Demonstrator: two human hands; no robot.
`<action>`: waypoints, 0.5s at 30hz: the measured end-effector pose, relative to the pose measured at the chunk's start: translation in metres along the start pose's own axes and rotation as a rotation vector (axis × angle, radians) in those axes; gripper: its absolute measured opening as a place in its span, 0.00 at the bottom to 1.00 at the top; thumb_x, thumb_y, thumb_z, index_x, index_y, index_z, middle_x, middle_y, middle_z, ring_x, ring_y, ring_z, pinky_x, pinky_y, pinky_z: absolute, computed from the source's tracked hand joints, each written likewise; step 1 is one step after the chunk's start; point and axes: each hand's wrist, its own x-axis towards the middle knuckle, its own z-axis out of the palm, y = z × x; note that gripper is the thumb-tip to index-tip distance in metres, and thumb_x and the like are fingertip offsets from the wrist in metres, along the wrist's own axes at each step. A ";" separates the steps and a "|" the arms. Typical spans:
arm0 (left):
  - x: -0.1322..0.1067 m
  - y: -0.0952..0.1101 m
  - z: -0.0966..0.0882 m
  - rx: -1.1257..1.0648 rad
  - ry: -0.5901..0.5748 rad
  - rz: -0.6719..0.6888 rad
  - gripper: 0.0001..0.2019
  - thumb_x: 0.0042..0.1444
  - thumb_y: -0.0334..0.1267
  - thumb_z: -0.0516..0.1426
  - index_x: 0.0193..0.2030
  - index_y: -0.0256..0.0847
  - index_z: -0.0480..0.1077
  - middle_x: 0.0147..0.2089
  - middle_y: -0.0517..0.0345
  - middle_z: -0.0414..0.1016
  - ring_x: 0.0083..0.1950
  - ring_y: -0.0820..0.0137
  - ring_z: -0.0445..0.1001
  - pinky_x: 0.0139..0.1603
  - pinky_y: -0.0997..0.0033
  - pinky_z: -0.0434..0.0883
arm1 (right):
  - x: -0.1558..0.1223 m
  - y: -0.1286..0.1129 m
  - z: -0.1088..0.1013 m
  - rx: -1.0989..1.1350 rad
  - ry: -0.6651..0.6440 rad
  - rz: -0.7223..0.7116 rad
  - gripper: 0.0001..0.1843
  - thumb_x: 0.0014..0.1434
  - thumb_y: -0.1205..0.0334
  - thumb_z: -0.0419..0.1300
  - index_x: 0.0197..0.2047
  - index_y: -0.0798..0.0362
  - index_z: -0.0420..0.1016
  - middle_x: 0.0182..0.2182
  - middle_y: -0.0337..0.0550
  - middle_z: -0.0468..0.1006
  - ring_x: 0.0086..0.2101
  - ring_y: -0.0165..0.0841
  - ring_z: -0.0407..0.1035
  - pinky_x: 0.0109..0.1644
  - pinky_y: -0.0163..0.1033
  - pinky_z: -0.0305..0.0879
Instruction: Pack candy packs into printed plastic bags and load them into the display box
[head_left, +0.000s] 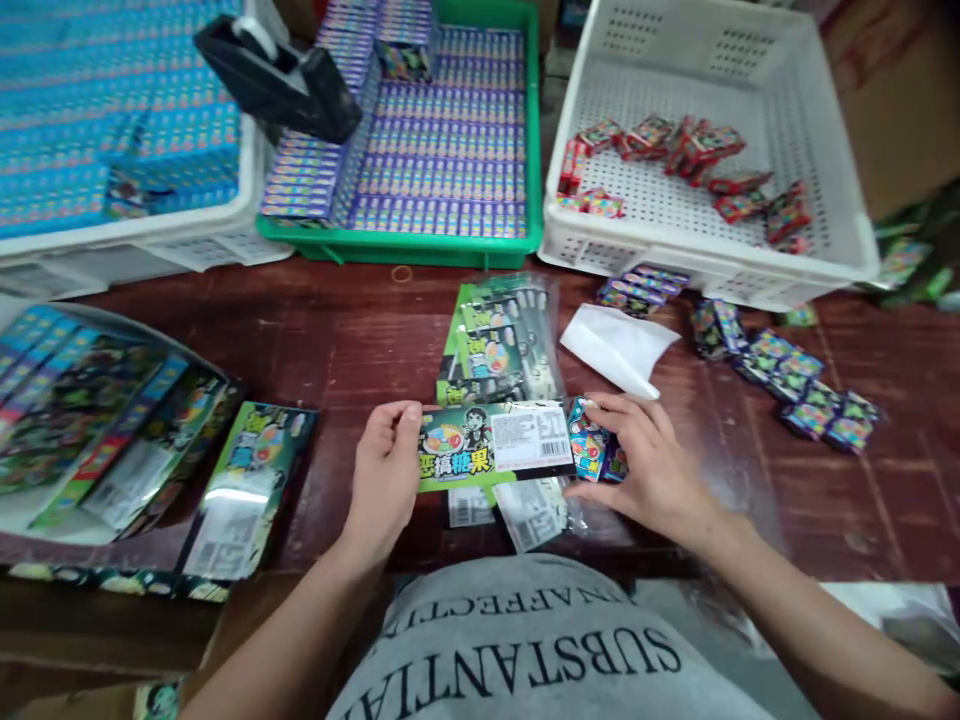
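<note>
My left hand (385,474) pinches the left end of a flat green-and-black candy packet (457,450), thumb on top. A white barcode label covers the packet's right half. At the packet's right end, my right hand (651,455) is closed around small candy boxes (587,445), a blue one in front and a purple one partly hidden by the fingers. Whether the boxes are inside the packet's end or only against it, I cannot tell. Beneath and behind lie more clear-and-green candy packets (499,340), some with labels showing below the held one.
Behind stand a white crate of blue boxes (120,240), a green crate (405,245) of purple boxes with a tape dispenser (281,80) over it, and a white crate (705,265) holding red packs. White paper (619,350) and loose boxes (795,375) lie right; filled packets (247,480) left.
</note>
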 end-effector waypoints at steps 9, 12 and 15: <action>-0.026 0.005 0.074 0.891 -0.223 0.781 0.12 0.67 0.45 0.57 0.52 0.44 0.71 0.64 0.43 0.70 0.68 0.49 0.64 0.67 0.42 0.58 | -0.074 0.037 0.008 0.011 -0.062 0.136 0.40 0.54 0.44 0.70 0.65 0.50 0.64 0.62 0.57 0.71 0.59 0.56 0.62 0.59 0.65 0.65; -0.033 0.010 0.105 1.124 -0.534 0.917 0.23 0.65 0.50 0.59 0.63 0.46 0.68 0.68 0.44 0.67 0.68 0.48 0.63 0.64 0.44 0.60 | -0.080 0.045 0.008 0.030 -0.073 0.129 0.40 0.56 0.43 0.69 0.65 0.50 0.64 0.64 0.55 0.69 0.61 0.56 0.60 0.61 0.65 0.63; -0.025 0.011 0.132 1.154 -0.679 0.813 0.18 0.67 0.49 0.56 0.60 0.46 0.72 0.56 0.50 0.77 0.56 0.56 0.71 0.56 0.52 0.66 | -0.085 0.051 0.007 0.036 -0.079 0.058 0.42 0.56 0.40 0.68 0.68 0.47 0.63 0.67 0.54 0.66 0.64 0.55 0.59 0.67 0.70 0.54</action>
